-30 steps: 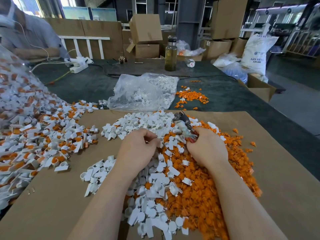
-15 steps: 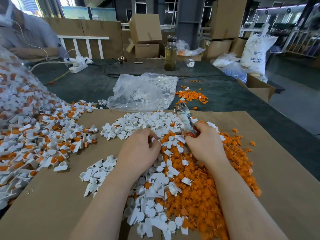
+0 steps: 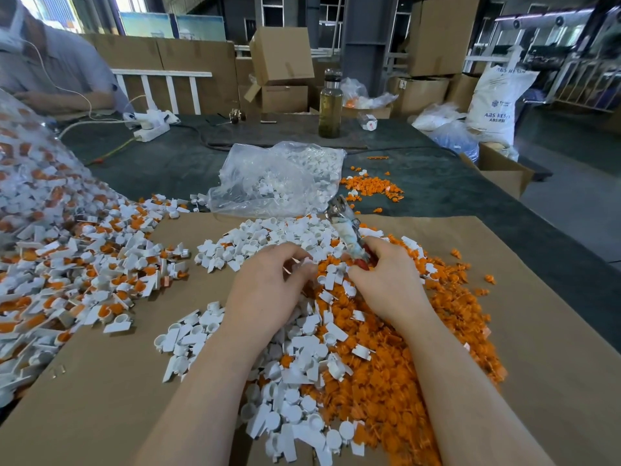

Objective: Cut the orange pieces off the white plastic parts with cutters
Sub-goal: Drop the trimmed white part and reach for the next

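Cutters (image 3: 346,230) gripped in right hand (image 3: 386,280), tip up — left hand (image 3: 268,284) pinches a small white part (image 3: 307,263). Between cuts; next, feed a part into the blades.

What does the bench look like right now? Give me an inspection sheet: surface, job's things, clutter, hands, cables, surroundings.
Surface: brown cardboard sheet laid over a dark green table cover.
Job's things: untrimmed white-and-orange parts heaped at left; trimmed white parts and cut orange pieces piled at centre; cutters point up and away.
Clutter: clear bag of white parts, small orange heap, bottle.
Hands: right hand grips the cutters; left hand pinches a small part, too small to identify.
Cables: power strip with white and yellow leads, far left.
Surroundings: cardboard boxes, ABS resin sack, a seated person.
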